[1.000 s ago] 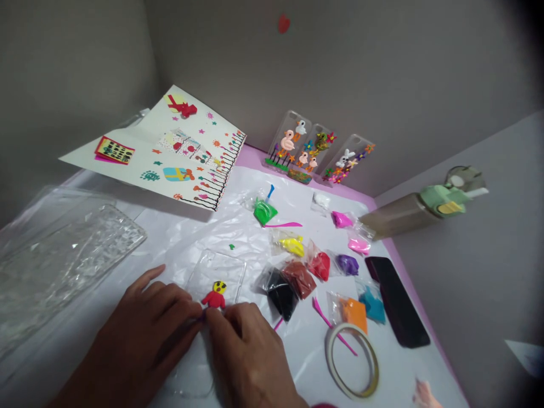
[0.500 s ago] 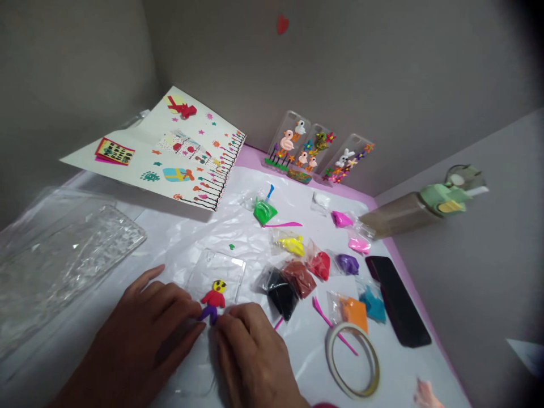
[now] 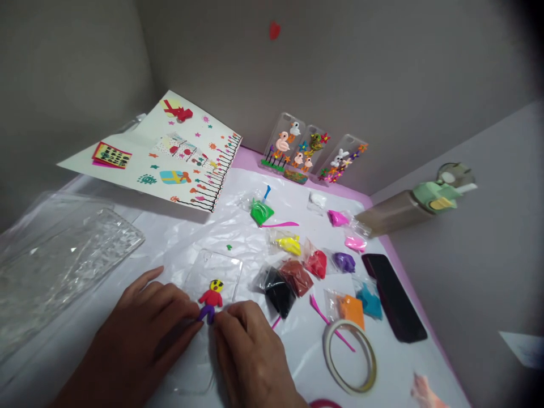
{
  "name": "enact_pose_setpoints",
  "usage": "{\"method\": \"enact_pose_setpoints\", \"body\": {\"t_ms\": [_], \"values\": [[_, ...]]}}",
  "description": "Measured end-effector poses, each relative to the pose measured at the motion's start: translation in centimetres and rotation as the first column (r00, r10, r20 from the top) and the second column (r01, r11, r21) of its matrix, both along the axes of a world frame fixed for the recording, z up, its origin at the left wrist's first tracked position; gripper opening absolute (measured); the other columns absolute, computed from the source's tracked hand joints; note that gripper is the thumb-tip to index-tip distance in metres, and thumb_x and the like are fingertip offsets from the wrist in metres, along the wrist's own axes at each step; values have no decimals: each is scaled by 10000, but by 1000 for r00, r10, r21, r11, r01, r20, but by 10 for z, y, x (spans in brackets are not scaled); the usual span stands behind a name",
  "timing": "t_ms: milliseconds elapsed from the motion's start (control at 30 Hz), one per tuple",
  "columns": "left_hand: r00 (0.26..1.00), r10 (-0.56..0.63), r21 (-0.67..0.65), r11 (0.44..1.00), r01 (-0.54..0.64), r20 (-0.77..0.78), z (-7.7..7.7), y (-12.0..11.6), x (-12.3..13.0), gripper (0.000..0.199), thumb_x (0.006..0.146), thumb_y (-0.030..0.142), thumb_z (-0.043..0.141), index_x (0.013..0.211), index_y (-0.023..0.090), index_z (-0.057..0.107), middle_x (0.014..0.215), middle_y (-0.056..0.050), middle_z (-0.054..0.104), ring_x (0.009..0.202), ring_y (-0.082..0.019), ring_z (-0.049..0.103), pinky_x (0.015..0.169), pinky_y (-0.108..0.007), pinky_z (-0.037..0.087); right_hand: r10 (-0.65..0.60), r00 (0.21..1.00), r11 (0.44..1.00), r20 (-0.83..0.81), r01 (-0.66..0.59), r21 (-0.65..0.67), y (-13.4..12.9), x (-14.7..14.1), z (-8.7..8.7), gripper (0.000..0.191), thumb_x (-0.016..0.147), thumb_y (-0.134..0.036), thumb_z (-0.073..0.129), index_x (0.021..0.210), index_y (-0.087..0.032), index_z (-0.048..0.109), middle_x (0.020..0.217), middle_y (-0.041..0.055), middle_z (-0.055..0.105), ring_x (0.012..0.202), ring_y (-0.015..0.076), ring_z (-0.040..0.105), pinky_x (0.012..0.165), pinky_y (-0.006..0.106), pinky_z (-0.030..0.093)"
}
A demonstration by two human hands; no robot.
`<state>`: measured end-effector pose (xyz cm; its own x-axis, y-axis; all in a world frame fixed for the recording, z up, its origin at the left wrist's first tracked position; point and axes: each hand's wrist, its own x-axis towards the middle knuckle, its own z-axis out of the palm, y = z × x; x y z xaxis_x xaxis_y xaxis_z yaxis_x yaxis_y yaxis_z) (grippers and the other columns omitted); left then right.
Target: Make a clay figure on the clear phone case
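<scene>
A small clay figure with a yellow head, red top and purple legs lies on a clear phone case. My left hand has its thumb and index finger closed about the tip of the figure's left-side purple leg, while its other fingers lie outstretched. Beside the other leg, my right hand is curled with its fingers pressed together. Its fingertips are hidden, so what they pinch cannot be made out. Both hands cover much of the case's lower part.
Bagged clay, including black, red and orange, lies right of the case. Nearby are a tape roll, a phone and a bottle. Decorated cases lean at the back; a card stands left.
The whole view has shifted slightly, moving the scene a little to the left. Both hands stay at the figure's legs, with hardly any change in their pose.
</scene>
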<state>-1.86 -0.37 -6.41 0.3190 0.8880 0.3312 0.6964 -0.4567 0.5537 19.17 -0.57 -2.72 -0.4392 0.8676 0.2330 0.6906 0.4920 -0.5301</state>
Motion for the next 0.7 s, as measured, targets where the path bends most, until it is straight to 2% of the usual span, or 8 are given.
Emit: {"method": "enact_pose_setpoints", "body": {"t_ms": [200, 333, 467, 533, 600, 700], "values": [[1000, 9, -13, 1000, -9, -7, -1, -1, 0, 60, 1035, 373, 601, 1049, 318, 622, 903, 80, 707, 875, -189, 681, 1288, -449, 210, 8, 1000, 999, -10, -8, -44, -1, 0, 2, 153, 976, -75, 601, 1047, -177, 691, 961, 106, 736, 811, 265, 768, 680, 353, 680], [1000, 23, 6, 1000, -23, 10, -5, -1, -1, 70, 1020, 386, 612, 1032, 317, 610, 891, 78, 704, 867, -194, 682, 1294, -421, 214, 6, 999, 1000, 39, -5, -17, -1, -1, 3, 278, 978, -84, 600, 1233, -169, 670, 966, 106, 733, 788, 261, 762, 631, 339, 665], [1000, 2, -37, 999, -2, -2, -9, 0, -2, 93, 1033, 408, 598, 998, 322, 612, 877, 74, 698, 882, -208, 681, 1286, -435, 225, 3, 999, 995, 51, 2, -98, -1, 0, 7, 211, 970, -84, 625, 1133, -207, 678, 981, 84, 716, 822, 236, 754, 669, 313, 661], [1000, 19, -34, 999, -20, -13, -10, -1, -4, 132, 1032, 458, 592, 1025, 331, 628, 924, 50, 715, 1008, -245, 677, 1236, -451, 298, -5, 999, 990, 53, 13, -139, 0, 0, 10, 192, 967, -78, 629, 1101, -212, 662, 1012, 84, 714, 843, 233, 762, 707, 328, 673], [997, 74, -35, 997, -75, -32, -11, -2, -7, 217, 1013, 539, 600, 1068, 333, 640, 1008, 12, 721, 1102, -289, 648, 1108, -468, 415, -40, 997, 987, 69, 50, -152, 1, 0, 11, 210, 950, -78, 641, 1120, -202, 642, 1057, 103, 719, 842, 245, 773, 711, 361, 686], [980, 182, -62, 980, -187, -77, -13, -6, -14, 354, 943, 633, 648, 1094, 314, 623, 1086, -37, 707, 1061, -322, 649, 934, -475, 495, -87, 989, 985, 116, 103, -138, -1, -2, 8, 274, 914, -91, 670, 1162, -194, 615, 1081, 118, 727, 858, 282, 782, 678, 399, 696]]}}
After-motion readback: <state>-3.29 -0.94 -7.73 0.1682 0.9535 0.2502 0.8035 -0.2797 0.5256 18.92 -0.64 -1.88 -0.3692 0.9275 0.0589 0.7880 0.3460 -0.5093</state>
